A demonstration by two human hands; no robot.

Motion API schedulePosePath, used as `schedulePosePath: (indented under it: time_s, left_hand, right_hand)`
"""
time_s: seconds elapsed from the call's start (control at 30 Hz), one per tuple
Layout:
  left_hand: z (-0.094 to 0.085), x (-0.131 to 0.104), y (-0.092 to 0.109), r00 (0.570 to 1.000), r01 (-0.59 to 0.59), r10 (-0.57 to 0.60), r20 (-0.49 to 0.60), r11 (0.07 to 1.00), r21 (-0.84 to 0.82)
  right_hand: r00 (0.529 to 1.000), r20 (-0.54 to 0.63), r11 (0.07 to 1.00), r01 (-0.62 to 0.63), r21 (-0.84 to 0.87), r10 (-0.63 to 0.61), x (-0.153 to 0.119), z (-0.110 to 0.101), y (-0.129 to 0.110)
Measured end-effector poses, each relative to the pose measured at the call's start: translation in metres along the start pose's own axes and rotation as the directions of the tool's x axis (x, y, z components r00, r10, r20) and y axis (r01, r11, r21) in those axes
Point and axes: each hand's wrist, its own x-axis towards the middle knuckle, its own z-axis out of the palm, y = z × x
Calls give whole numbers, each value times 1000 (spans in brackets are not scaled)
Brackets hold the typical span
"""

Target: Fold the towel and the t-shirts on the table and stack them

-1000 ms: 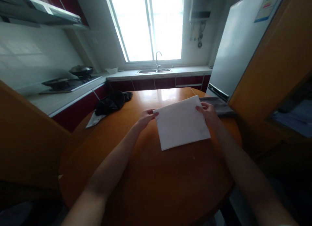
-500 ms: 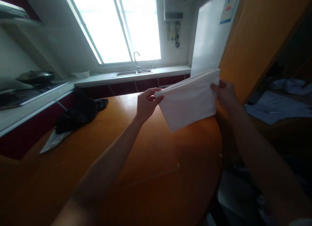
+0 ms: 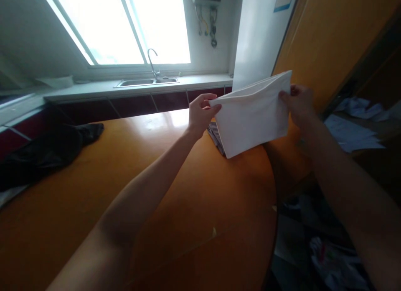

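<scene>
A folded white cloth [image 3: 252, 121] hangs between my two hands above the far right part of the wooden table [image 3: 175, 190]. My left hand [image 3: 201, 115] pinches its upper left corner between thumb and fingers. At the upper right edge, the thumb of my right hand [image 3: 300, 106] presses on the near face, with the fingers behind. Several layers show along the top, slightly parted. Behind its lower left side, a dark grey folded cloth [image 3: 216, 137] lies on the table, mostly hidden by the white one.
To the left, a black crumpled bundle [image 3: 46, 155] lies on the table. The counter beyond holds a sink [image 3: 134, 82] with a tap. A tall white panel [image 3: 253, 31] stands behind the cloth. White papers or cloths [image 3: 351, 132] lie right of the table's curved edge.
The view has shifted to the right. Both hands have carried the white cloth a little up and to the right in the picture, and the dark grey cloth behind it has come into sight.
</scene>
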Motion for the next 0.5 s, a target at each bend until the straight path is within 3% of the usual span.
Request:
schedulePosePath:
  time_s: [0.07, 0.17, 0.3, 0.37, 0.43, 0.5]
  left_hand:
    - [3, 12, -17, 994, 113, -113, 7, 993, -44]
    - [8, 31, -48, 953, 299, -303, -21, 948, -107]
    - [14, 46, -86, 810, 573, -576, -108, 817, -65]
    - [14, 48, -100, 744, 659, -657, -122, 751, -31]
    - [10, 53, -108, 724, 683, -681, -109, 730, -27]
    - [5, 61, -113, 741, 668, -670, -44, 743, -41]
  right_hand:
    - [1000, 8, 999, -5, -51, 5, 10, 9, 5]
    - [995, 42, 981, -78, -176, 87, 26, 39, 21]
    - [962, 122, 936, -200, -291, 243, 39, 90, 59]
    - [939, 167, 906, -227, -358, 301, 43, 106, 80]
    - [926, 186, 887, -235, -397, 328, 50, 111, 96]
    - [936, 175, 896, -220, -387, 306, 61, 109, 108]
